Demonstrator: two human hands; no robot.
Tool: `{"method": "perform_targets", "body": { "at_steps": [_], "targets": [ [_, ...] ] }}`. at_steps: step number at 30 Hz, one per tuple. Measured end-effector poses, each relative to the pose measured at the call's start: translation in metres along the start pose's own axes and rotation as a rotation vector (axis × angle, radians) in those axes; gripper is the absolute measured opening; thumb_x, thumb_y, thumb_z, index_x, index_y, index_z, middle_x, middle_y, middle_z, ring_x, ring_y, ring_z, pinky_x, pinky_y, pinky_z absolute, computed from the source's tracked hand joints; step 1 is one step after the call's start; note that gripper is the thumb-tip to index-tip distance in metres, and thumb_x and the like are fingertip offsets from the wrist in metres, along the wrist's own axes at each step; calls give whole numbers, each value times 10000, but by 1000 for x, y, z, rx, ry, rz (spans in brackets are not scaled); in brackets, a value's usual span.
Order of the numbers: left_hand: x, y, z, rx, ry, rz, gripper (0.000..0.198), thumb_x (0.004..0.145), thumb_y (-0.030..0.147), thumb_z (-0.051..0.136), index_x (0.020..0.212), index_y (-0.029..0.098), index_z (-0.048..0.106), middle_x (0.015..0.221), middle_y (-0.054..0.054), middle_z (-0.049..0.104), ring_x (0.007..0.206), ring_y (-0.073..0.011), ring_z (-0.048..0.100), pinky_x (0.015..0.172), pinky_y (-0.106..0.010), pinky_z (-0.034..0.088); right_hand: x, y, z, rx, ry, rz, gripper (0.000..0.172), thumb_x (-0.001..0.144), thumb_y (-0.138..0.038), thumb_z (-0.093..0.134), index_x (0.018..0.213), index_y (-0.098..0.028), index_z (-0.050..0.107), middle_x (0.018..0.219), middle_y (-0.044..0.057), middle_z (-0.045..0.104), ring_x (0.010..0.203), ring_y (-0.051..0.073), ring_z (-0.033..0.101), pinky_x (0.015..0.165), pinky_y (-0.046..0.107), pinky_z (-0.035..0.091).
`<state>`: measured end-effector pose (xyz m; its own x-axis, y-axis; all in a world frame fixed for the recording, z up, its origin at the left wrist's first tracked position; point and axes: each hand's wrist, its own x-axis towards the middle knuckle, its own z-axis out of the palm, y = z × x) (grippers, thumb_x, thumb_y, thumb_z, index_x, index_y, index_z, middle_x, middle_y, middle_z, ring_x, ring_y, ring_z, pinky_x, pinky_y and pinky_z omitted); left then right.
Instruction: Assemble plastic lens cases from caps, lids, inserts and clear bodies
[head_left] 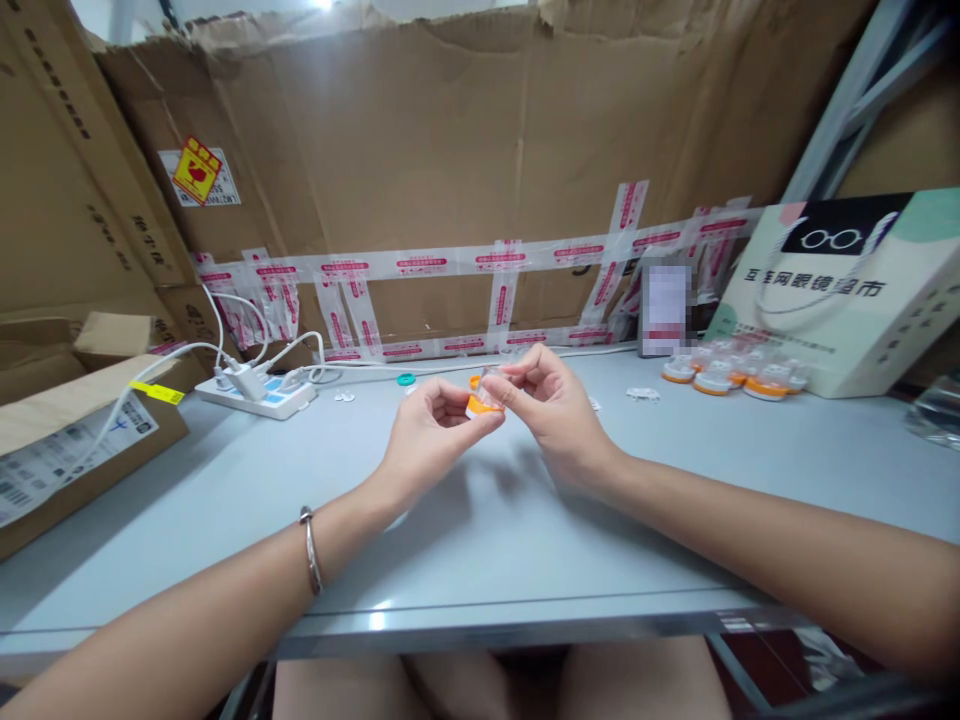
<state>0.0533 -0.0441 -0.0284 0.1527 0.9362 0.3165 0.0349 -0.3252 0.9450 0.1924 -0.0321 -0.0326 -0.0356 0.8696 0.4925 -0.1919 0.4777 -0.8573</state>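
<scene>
Above the middle of the table, my left hand (442,420) pinches a small round orange-and-white plastic piece (480,407) between thumb and fingers. My right hand (551,405) is closed on a clear plastic part (496,376) right over it. Fingers cover much of both parts, so I cannot tell whether they are joined. Another orange bit (474,382) shows just behind the hands. Farther back on the table lies a green ring-shaped piece (406,380). Small white pieces (643,394) lie to the right of my hands, others (344,397) to the left.
At right, several orange-and-white pieces with clear tops (765,383) are grouped before a paper bag (817,290). A phone-like device (666,308) leans on the cardboard (465,150) behind the table (600,550). A power strip (259,393) with cables and an open carton (90,440) stand left.
</scene>
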Motion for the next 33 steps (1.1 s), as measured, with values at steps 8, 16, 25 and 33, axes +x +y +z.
{"method": "perform_targets", "body": {
  "at_steps": [8, 16, 25, 33],
  "targets": [
    [7, -7, -4, 75, 51, -20, 376, 611, 294, 754, 787, 158, 450, 719, 14, 589, 676, -104, 566, 656, -256, 437, 1, 1, 0, 93, -95, 145, 253, 696, -359, 677, 778, -214, 487, 741, -36, 638, 716, 107, 599, 747, 304, 457],
    [8, -14, -2, 168, 12, 10, 401, 608, 320, 744, 809, 169, 432, 751, 8, 552, 665, -114, 551, 613, -258, 418, -1, 7, 1, -5, -37, 174, 320, 663, -366, 700, 812, -211, 464, 706, -46, 579, 686, 109, 586, 686, 286, 457],
    [11, -21, -8, 290, 59, 114, 357, 621, 297, 731, 793, 172, 445, 713, 27, 530, 640, -98, 509, 598, -232, 401, -3, 10, 1, -28, -104, 254, 344, 656, -320, 697, 849, -224, 429, 844, -29, 572, 806, 140, 614, 782, 353, 470],
    [13, -11, -8, 77, 46, 23, 359, 632, 277, 730, 882, 154, 504, 857, -28, 608, 732, -132, 593, 714, -291, 461, 2, -3, 1, 174, -87, 258, 140, 734, -313, 613, 761, -226, 507, 864, -28, 665, 814, 114, 629, 879, 360, 452]
  ]
}}
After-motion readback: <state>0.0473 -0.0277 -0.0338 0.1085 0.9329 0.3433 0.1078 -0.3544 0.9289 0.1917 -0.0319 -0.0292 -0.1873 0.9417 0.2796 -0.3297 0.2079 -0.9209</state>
